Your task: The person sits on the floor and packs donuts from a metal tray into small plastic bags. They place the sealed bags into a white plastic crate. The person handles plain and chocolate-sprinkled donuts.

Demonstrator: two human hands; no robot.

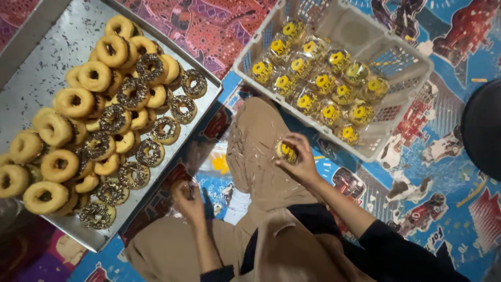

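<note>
A wrapped doughnut [286, 151] with yellow icing is pinched in the grip of the right hand [298, 156], just right of the frame's centre, held above the bent knee in tan trousers [255, 151]. It is kept up off the floor, close to the white plastic basket [412, 68] in the upper right, where many more clear-wrapped yellow doughnuts [323, 81] are laid in loose rows; the open side of the basket is turned toward the seated person, so it is easily reached. The left hand [188, 201], lower centre, is curled near the edge of the metal tray [47, 57]; its fingers are bent in, but whether anything is held cannot be told. The tray fills the left of the frame and is piled with unwrapped doughnuts [73, 102], some plain, some topped with chocolate sprinkles, heaped toward the near side within arm's reach. A dark round shape [482, 128] is cut off by the right edge and cannot be identified.

No counter is used: everything is set on the floor, which is covered by a blue printed mat [417, 198] with cartoon figures, and by a red patterned cloth [209, 26] at the top. Little else of the room is shown.
</note>
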